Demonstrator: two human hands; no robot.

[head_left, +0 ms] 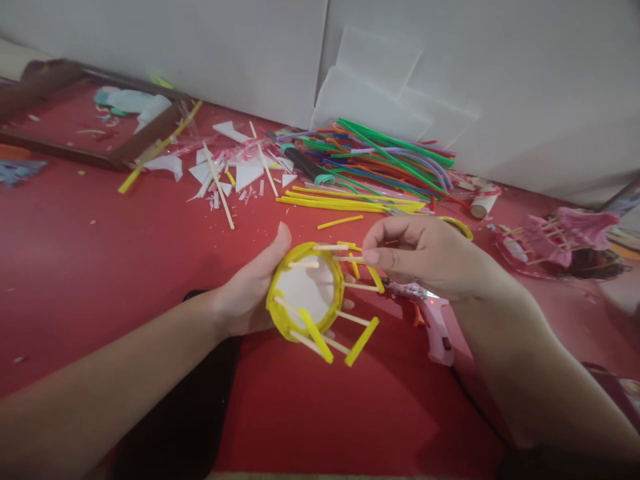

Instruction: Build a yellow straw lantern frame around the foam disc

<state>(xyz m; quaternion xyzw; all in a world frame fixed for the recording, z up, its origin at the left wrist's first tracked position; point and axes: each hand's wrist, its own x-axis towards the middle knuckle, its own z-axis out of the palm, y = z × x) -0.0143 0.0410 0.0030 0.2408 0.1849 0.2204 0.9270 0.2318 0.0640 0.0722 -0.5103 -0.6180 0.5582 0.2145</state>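
Note:
My left hand (255, 283) supports a small round craft basket (274, 290), its thumb up and its other fingers partly hidden behind. The basket has a white disc base (313, 293) and a coiled yellow rim, tilted toward me. Pale wooden sticks (357, 318) stand out from the rim, and short yellow pipe-cleaner pieces (363, 341) join some stick ends. At the upper right of the rim, my right hand (400, 250) pinches the end of one wooden stick (347, 259) between thumb and forefinger.
A pink glue gun (435, 323) with a lit red light and a cord lies below my right hand. Behind are coloured pipe cleaners (390, 160), a cutter knife (305, 163) and white scraps (247, 175). A dark phone-like slab (185, 407) lies under my left forearm.

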